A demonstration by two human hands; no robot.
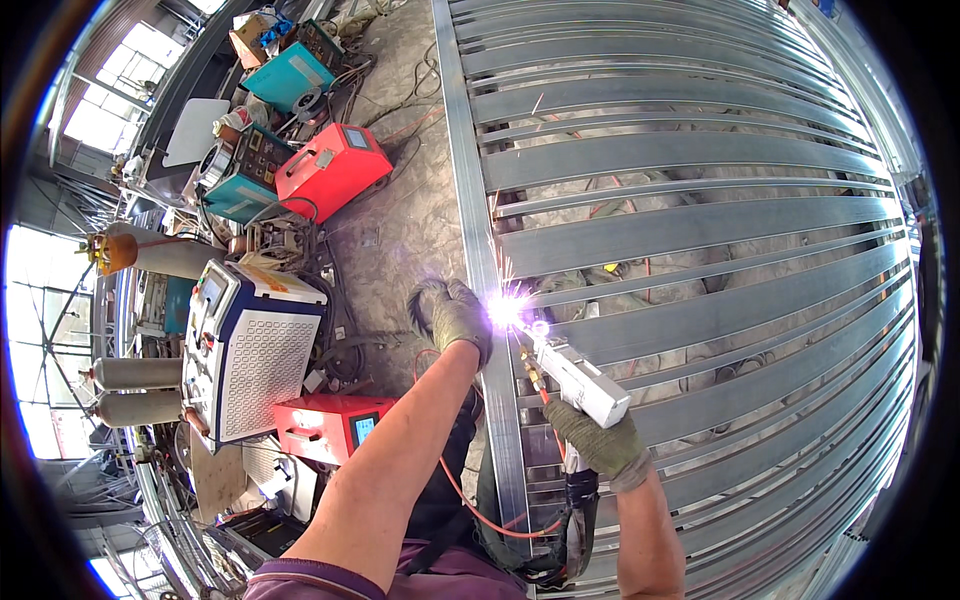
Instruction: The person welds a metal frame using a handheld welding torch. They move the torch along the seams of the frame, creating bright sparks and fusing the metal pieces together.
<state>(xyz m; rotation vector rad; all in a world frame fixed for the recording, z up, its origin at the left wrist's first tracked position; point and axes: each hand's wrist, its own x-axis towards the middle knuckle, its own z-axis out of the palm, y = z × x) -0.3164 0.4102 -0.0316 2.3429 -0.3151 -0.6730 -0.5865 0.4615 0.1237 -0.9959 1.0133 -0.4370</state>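
My right hand (600, 440), in a grey-green work glove, is wrapped round a white, boxy handheld welding gun (582, 384). Its nozzle points up and left at a bright violet-white arc with flying sparks. The arc burns on the long edge tube of a metal frame (464, 180), where a crossbar meets it, and its glare hides the joint. Just left of the arc, my gloved left hand (461, 322) is curled against the tube's outer side. A dark curved loop (418, 308) shows by its fingers; what they hold is hard to make out.
Many parallel flat metal bars (690, 220) fill the right side. An orange hose (455, 485) loops below the gun. To the left stand a white-and-blue machine (265, 355), red machines (335, 172) (325, 425), teal welding units (290, 78) and gas cylinders (140, 374). Cables cross the concrete floor.
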